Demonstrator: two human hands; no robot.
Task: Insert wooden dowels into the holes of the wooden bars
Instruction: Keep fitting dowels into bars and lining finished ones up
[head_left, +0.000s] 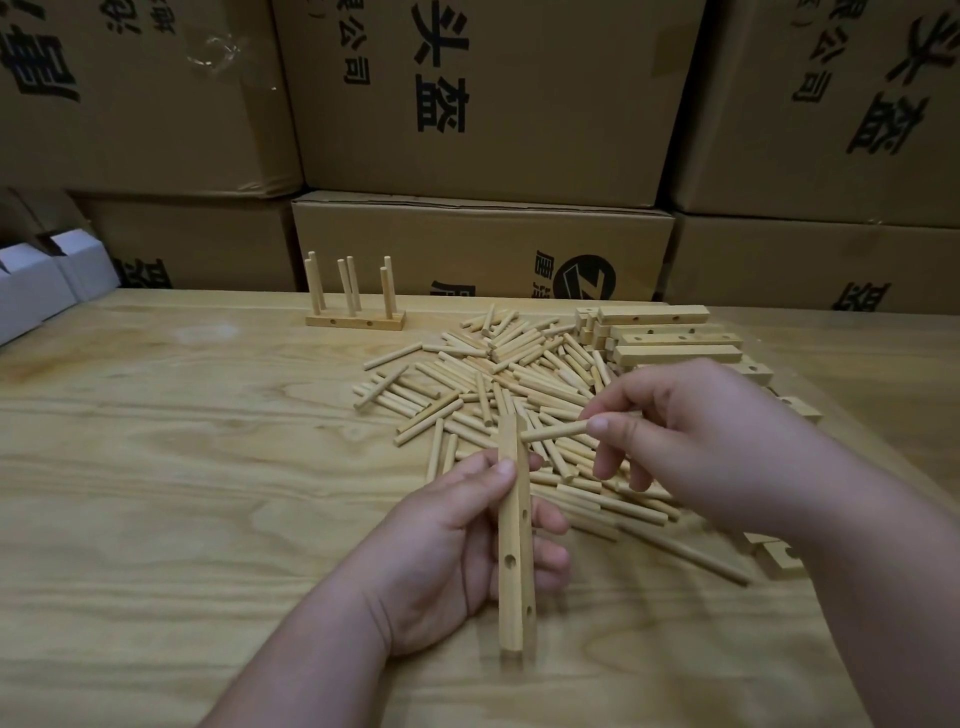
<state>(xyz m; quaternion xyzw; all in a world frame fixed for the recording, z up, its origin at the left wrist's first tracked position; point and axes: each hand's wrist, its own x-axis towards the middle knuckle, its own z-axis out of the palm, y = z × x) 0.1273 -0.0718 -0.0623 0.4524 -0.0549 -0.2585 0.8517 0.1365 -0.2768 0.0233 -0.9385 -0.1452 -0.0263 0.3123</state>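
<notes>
Your left hand (457, 540) is reaching in from 7 o'clock, thumb on top and fingers curling underneath, gripping a wooden bar (514, 535). Your right hand (711, 441) is coming in from 4 o'clock, thumb and forefinger pinching a dowel (553, 431), its tip pointing to 9 o'clock, other fingers hanging curled.

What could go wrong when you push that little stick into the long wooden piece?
The right hand pinches the dowel only by its far end, so it might meet the hole crooked and jam or slip out. The left hand holds the bar near its middle, while the push lands near the top, so the bar could twist. A dropped dowel would vanish into the loose pile underneath.
</notes>
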